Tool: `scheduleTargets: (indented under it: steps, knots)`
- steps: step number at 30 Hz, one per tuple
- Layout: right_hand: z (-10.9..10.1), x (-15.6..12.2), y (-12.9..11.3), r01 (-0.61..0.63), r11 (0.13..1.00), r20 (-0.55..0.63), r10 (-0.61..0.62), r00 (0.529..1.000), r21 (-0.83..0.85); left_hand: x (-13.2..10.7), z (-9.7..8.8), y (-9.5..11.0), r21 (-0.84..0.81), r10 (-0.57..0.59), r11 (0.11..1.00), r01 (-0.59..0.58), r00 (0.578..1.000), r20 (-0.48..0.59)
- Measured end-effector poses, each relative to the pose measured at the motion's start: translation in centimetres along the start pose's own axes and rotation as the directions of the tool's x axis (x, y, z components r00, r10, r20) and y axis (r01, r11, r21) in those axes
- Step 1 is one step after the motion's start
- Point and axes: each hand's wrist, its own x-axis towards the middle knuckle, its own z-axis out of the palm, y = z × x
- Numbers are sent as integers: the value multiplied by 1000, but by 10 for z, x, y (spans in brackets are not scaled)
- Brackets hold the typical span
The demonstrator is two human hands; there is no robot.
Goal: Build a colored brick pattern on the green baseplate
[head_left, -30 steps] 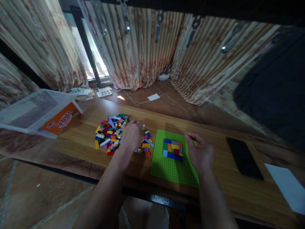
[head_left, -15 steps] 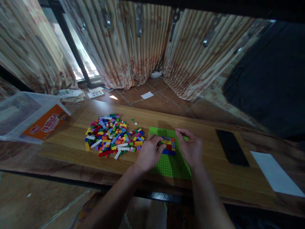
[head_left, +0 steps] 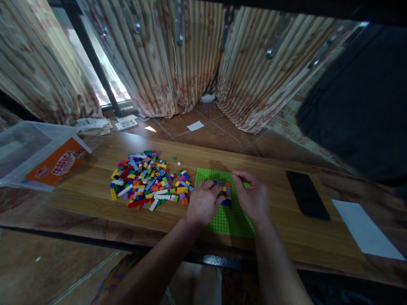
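A green studded baseplate (head_left: pixel 222 222) lies on the wooden board, with a small block of toy bricks (head_left: pixel 228 195) built on it in blue, grey, orange, red and yellow. My left hand (head_left: pixel 205 204) bends over the left part of this block, fingers curled and thumb close to the fingertips. Whatever it grips is hidden beneath the fingers. At the plate's right side is my right hand (head_left: pixel 253 198), thumb and forefinger closed together near the upper right corner. What sits in that pinch is too small to make out.
Left of the baseplate spreads a heap of loose toy bricks (head_left: pixel 144 182). A clear plastic box (head_left: pixel 19 165) with an orange label stands at the far left. To the right lie a black phone-like slab (head_left: pixel 308 195) and a white paper sheet (head_left: pixel 365 228). Curtains hang behind.
My left hand has moved slightly right and further over the brick block, covering more of it. The right hand stays nearly where it was. The whole view has shifted a little.
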Motion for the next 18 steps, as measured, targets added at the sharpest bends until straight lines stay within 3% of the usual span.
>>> scheduleTargets:
  steps: [10,14,18]
  knots:
    - [-3,-1,0,16,1000,36,-15,999,-16,-4,0,-2,-9,-10,1000,10,1000,-11]
    - [-3,-1,-1,9,1000,26,-9,1000,-16,-6,-5,-5,-133,-30,991,22,998,-58]
    - [-3,0,-1,-4,1000,33,5,999,-18,-5,-14,-14,-220,-122,971,98,987,-100]
